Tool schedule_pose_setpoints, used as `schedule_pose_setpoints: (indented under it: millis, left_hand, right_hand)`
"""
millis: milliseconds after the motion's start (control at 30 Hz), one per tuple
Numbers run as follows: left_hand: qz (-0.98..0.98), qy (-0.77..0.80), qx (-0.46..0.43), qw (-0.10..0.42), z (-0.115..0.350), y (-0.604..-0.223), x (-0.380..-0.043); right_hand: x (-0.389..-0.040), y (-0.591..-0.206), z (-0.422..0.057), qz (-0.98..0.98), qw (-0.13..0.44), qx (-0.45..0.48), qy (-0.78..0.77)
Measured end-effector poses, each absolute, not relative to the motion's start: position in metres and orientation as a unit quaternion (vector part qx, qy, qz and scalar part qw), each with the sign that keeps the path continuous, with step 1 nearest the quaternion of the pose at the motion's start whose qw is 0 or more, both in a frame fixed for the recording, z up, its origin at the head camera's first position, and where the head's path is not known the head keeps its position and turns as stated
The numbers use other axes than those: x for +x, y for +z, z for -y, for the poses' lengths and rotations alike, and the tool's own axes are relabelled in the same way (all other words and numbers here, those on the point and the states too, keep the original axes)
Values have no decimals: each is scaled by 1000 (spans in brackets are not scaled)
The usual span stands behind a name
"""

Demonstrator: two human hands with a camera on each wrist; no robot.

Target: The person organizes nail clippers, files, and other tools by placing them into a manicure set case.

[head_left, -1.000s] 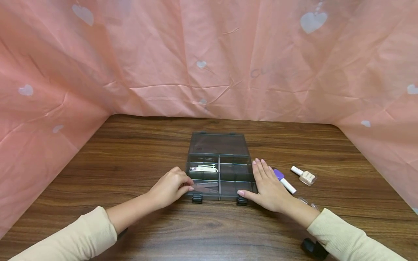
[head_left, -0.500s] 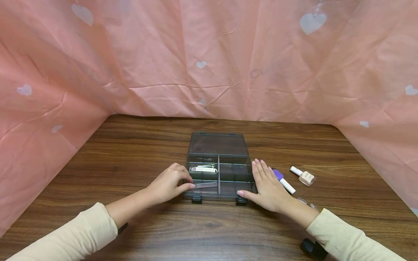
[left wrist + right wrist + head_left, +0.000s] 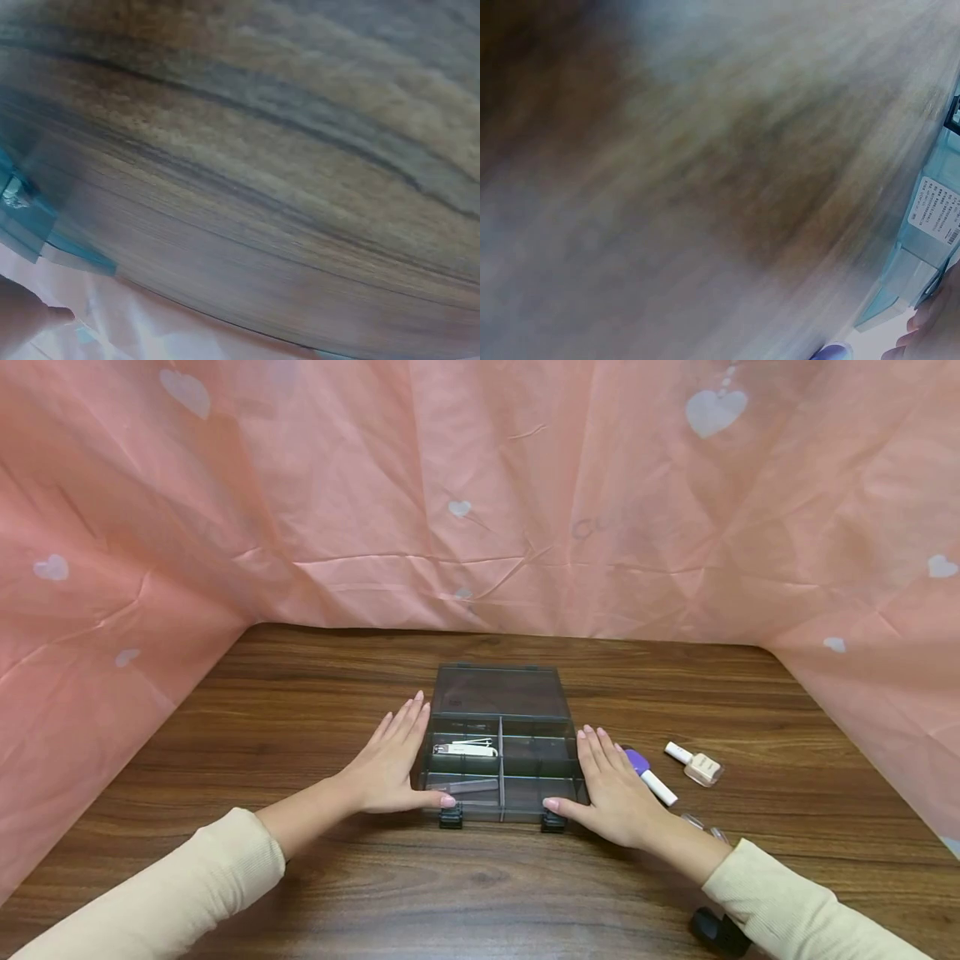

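A dark translucent divided box (image 3: 540, 789) lies between my hands; whether its lid is open cannot be told. My left hand (image 3: 386, 768) lies along its left side, fingers straight, thumb near the front left latch (image 3: 451, 817). Along the right side rests my right hand (image 3: 618, 793), fingers straight and thumb by the front right latch (image 3: 552, 821). A white nail clipper (image 3: 465, 750) sits in a left compartment, and a flat grey strip (image 3: 471, 787) lies in the one in front. In the right wrist view, the box side bears a white label (image 3: 936, 210).
Right of my right hand lie a purple bottle with a white cap (image 3: 660, 787) and a beige nail polish bottle (image 3: 703, 769). Small clear items (image 3: 705, 825) are partly hidden by the right wrist. Pink cloth (image 3: 480, 585) walls off the wooden table (image 3: 337, 677).
My left hand has let go at the front left compartment, and its fingers have straightened along the box's left side. A pinkish strip seen there earlier no longer shows. My right hand has stayed put.
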State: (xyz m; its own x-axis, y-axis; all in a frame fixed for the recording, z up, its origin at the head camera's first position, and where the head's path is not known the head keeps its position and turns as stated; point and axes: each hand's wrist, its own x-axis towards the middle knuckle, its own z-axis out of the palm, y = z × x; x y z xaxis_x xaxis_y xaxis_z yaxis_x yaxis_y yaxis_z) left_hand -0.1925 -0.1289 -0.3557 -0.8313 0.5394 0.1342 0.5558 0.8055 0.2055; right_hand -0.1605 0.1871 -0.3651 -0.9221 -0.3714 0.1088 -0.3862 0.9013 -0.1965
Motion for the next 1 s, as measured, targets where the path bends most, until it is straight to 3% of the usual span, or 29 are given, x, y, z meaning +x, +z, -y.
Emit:
schedule_pose_setpoints:
  millis: [333,800,867,1000]
  left_hand:
    - [960,-91,-266,-18,118,-361,-198]
    - [963,-86,-255,-27,116,-363,-196]
    - [963,-85,-253,-29,116,-362,-196]
    - [964,-89,-249,-30,115,-361,-197]
  right_hand:
    - [-159,-364,-187,974,33,197,109]
    - [-162,-344,-196,962,10,207,178]
    - [-164,-340,-200,953,29,210,218]
    - [-165,-342,-210,925,133,232,271]
